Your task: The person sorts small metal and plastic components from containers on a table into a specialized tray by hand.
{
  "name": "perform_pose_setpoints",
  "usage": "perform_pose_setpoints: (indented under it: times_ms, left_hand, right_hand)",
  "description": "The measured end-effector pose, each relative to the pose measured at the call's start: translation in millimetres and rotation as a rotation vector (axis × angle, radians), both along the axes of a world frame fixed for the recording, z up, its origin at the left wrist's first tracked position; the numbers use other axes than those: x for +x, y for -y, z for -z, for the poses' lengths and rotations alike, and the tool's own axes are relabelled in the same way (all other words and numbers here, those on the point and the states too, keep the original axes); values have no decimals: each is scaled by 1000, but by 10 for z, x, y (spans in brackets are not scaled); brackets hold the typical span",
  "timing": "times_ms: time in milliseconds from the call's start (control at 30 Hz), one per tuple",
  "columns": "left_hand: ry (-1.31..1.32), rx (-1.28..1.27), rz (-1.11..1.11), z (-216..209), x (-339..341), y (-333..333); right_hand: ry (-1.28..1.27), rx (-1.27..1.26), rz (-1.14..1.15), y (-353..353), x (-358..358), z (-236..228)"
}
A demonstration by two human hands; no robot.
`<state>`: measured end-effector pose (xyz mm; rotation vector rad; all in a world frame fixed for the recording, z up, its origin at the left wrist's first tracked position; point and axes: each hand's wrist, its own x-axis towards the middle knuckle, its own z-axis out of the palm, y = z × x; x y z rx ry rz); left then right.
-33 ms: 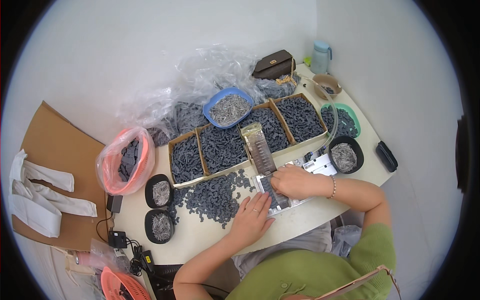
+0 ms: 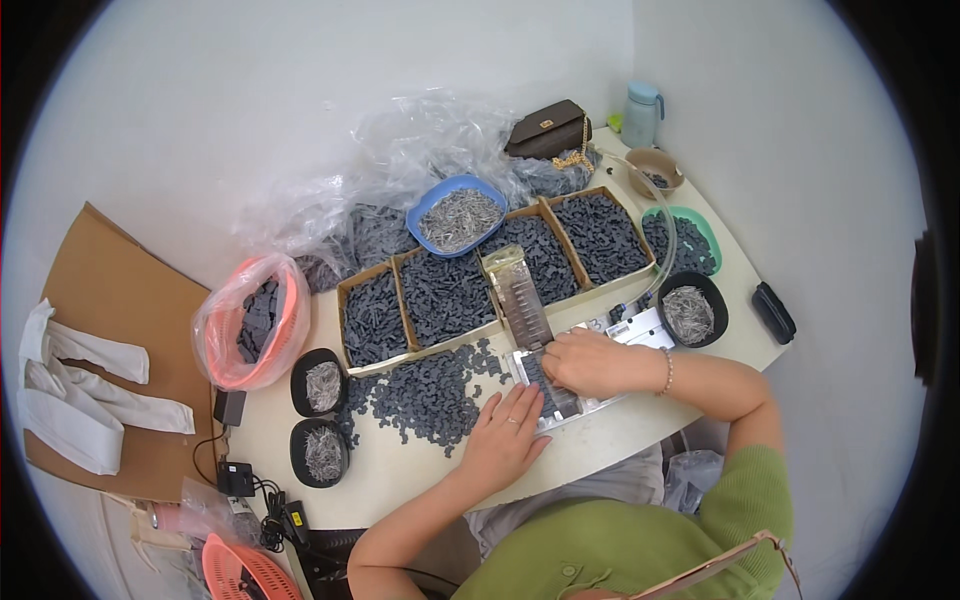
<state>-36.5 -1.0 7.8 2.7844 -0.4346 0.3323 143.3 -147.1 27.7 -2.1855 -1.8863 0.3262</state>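
Observation:
In front of me lies a metal fixture point(image 2: 590, 407) holding dark grey parts point(image 2: 553, 393) in its bed. My left hand point(image 2: 505, 437) rests flat with fingers stretched out, their tips at the fixture's left side. Over the bed, my right hand point(image 2: 588, 362) has its fingers bent together and pointing down at the grey parts; whatever sits between the fingertips is hidden. A clear ribbed plastic magazine point(image 2: 519, 300) rises just behind the fixture, topped with yellowish tape. Loose small grey parts point(image 2: 425, 400) are spread on the table left of my left hand.
A divided cardboard tray point(image 2: 405, 352) of grey parts spans the back. Metal pins fill a blue bowl point(image 2: 460, 250) and black bowls point(image 2: 343, 465) point(image 2: 722, 322). A pink basket point(image 2: 237, 378) stands left, a green bowl point(image 2: 712, 240) right. A clear hose point(image 2: 672, 235) curves down to the fixture.

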Motion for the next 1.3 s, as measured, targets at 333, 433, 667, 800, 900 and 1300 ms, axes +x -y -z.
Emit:
perform_pose_setpoints:
  times_ms: [333, 433, 667, 800, 900, 1300]
  left_hand:
    - [76, 116, -135, 81, 291, 61]
    - [66, 92, -181, 113, 261, 40]
    - [-40, 73, -18, -7, -209, 266]
    - [-49, -73, -23, -94, -435, 146]
    - [53, -160, -98, -165, -468, -40]
    - [201, -146, -152, -379, -119, -255]
  right_hand:
    - [-118, 868, 475, -1071, 1192, -250]
    - [4, 795, 528, -1130, 1179, -240]
    - [-179, 666, 412, -550, 601, -266]
    - [292, 714, 109, -1, 10, -441]
    - [508, 808, -198, 403, -422, -145]
    - [554, 395, -154, 594, -980, 22]
